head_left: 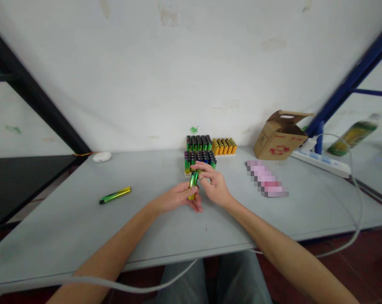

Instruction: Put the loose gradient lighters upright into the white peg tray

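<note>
My left hand is closed around a shiny green-and-yellow lighter, held tilted slightly off upright above the table. At its upper end, the thumb and a finger of my right hand come together in a pinch, with other fingers stretched over the top. Whether they grip the lighter or some small thing on it is hidden. Just behind my hands stands a tray of upright lighters, green with dark tops, partly covered by my right fingers. Another green-and-yellow lighter-like stick lies on the table to the left.
Behind are another group of green lighters and a tray of orange ones. An open cardboard box, a blurred pink item, a power strip and a bottle are at right. A white case lies left.
</note>
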Tool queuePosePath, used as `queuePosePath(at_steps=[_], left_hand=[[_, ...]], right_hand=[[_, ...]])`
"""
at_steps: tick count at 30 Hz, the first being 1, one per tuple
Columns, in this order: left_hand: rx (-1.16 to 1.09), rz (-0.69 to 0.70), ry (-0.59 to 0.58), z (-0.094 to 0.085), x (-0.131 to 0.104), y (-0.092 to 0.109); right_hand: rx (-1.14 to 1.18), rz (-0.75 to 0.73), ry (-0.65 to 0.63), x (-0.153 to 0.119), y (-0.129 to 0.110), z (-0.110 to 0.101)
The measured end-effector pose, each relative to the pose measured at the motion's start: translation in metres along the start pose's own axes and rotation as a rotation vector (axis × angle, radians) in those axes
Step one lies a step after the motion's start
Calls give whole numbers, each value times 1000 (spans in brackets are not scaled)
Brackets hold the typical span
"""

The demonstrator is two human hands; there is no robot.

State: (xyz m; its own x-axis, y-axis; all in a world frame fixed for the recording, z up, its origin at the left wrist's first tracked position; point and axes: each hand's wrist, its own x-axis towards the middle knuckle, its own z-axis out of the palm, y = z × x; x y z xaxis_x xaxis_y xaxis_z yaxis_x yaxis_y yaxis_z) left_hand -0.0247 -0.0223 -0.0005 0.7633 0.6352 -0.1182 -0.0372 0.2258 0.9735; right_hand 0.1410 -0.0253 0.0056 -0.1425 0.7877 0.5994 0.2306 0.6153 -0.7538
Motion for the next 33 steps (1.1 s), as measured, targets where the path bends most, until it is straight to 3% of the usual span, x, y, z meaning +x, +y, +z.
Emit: queuePosePath(at_steps=[17, 25, 33], left_hand=[[-106, 2, -50, 1, -1, 4], [-414, -6, -83, -6, -3, 15], [-503, -88, -161, 0, -7, 19]], right_hand=[[42, 21, 16, -1, 4, 4], [57, 3, 63, 0, -3, 5], [77, 14, 84, -1, -5, 5]])
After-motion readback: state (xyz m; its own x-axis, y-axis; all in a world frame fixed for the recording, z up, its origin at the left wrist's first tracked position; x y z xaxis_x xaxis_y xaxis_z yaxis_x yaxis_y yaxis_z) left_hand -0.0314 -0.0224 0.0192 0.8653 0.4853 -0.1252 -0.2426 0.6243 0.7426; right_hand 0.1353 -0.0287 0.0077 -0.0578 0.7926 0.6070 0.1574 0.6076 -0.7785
